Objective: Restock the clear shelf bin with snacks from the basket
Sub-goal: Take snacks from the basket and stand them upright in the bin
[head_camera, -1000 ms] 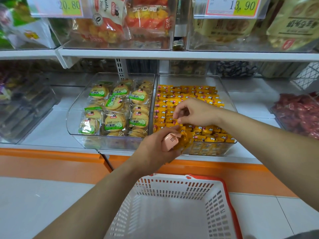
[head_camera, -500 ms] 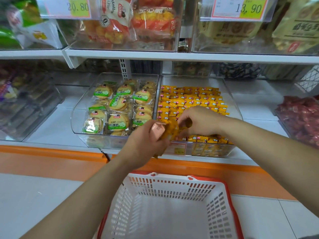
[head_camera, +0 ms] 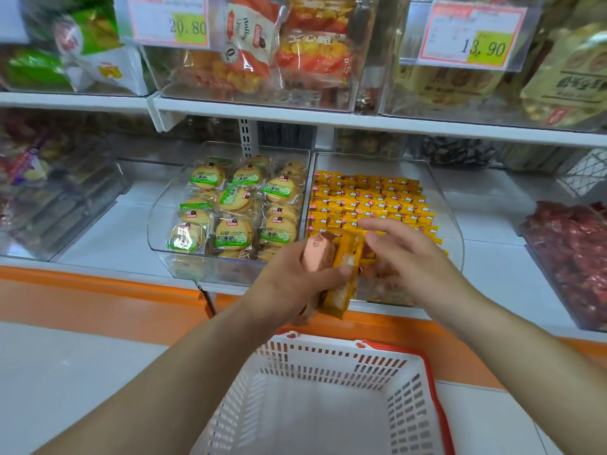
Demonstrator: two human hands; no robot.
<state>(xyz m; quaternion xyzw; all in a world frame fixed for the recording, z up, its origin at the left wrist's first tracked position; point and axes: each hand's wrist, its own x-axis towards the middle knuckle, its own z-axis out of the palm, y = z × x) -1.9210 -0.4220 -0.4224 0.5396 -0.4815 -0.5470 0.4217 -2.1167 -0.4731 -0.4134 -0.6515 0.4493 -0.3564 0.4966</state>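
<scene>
Clear bin (head_camera: 450, 221) holds rows of yellow packs (head_camera: 368, 205); left hand (head_camera: 289, 284) grips several snacks (head_camera: 343, 277).

An orange band (head_camera: 98, 290) runs along the foot of the shelving. Below it lies a pale grey tiled floor (head_camera: 82, 372) (joints faint). Just above it sits a white lower shelf (head_camera: 108, 238). Higher still is a white upper shelf (head_camera: 361, 121), with a slotted metal upright (head_camera: 248, 133) between them. The light is even.
</scene>
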